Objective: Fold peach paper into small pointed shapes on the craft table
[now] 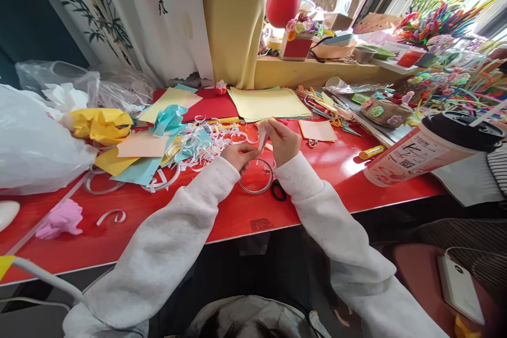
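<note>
On the table (237,219), a ring (255,191) lies just on the near side of your grip (260,142), with a scissors handle (283,196) beside it to the right. Left of your grip you have a heap of paper curls (206,142), then loose sheets (143,146), and farthest left a plastic bag (39,142). Behind your grip lies a paper stack (269,103); beyond that, a box (296,45) sits on the windowsill (269,70). Right of your grip are a square slip (319,131) and, farther out, a cup (420,148).

My one view looks out from my head, forward and down over the red table (317,190) toward the windowsill (273,69).
</note>
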A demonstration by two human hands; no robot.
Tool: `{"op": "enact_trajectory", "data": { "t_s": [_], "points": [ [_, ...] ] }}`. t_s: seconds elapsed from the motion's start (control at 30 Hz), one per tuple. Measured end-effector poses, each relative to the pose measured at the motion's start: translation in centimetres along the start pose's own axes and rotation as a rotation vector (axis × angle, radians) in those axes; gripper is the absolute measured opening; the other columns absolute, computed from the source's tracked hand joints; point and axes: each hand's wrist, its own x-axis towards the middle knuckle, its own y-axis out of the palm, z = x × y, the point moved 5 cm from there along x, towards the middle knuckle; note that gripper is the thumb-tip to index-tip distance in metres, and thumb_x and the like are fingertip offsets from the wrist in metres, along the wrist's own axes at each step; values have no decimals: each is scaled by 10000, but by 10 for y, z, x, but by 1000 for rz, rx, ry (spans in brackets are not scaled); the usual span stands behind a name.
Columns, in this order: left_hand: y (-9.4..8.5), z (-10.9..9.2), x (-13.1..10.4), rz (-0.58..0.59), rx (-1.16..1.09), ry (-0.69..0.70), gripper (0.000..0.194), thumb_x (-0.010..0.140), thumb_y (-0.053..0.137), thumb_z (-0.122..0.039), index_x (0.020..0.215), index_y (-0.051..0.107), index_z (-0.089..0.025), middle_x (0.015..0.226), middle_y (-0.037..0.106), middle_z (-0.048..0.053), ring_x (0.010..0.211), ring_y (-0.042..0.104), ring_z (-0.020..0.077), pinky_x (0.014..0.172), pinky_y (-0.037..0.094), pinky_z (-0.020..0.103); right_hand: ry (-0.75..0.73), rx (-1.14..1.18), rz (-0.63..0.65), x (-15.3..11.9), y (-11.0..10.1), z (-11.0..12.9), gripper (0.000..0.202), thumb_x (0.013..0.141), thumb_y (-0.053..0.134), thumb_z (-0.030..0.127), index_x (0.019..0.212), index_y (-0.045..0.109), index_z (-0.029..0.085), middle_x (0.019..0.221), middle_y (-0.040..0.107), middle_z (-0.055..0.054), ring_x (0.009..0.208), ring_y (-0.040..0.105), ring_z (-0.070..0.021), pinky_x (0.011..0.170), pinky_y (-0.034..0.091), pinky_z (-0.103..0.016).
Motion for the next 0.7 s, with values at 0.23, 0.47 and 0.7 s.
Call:
{"op": "enact_trajectory", "data": {
  "t_s": [0.23, 0.47, 0.7],
  "points": [
    [0, -5, -3, -21, 16, 12, 235, 661, 588, -391, 730, 585, -167, 340, 379, -71, 266, 343, 59, 298, 284, 194, -76, -109, -35, 1, -8, 10, 271, 772, 454, 377, 866, 644, 208, 831, 670, 0, 742, 618, -126, 701, 490, -250],
    [1, -6, -8, -69, 130, 23, 287, 663, 559, -455, 719, 577, -174, 385, 418, -58, 286, 367, 59, 318, 288, 196, -28, 35, -30, -2, -6, 12, 277, 769, 449, 397, 853, 639, 213, 808, 664, 1, 728, 613, -129, 700, 500, -267],
    [1, -5, -7, -30, 118, 2, 309, 655, 558, -477, 684, 553, -170, 390, 433, -54, 285, 373, 63, 313, 300, 200, 33, 89, -38, -4, -4, 15, 278, 763, 452, 401, 799, 635, 195, 694, 646, 0, 619, 597, -114, 656, 502, -267]
  ]
}}
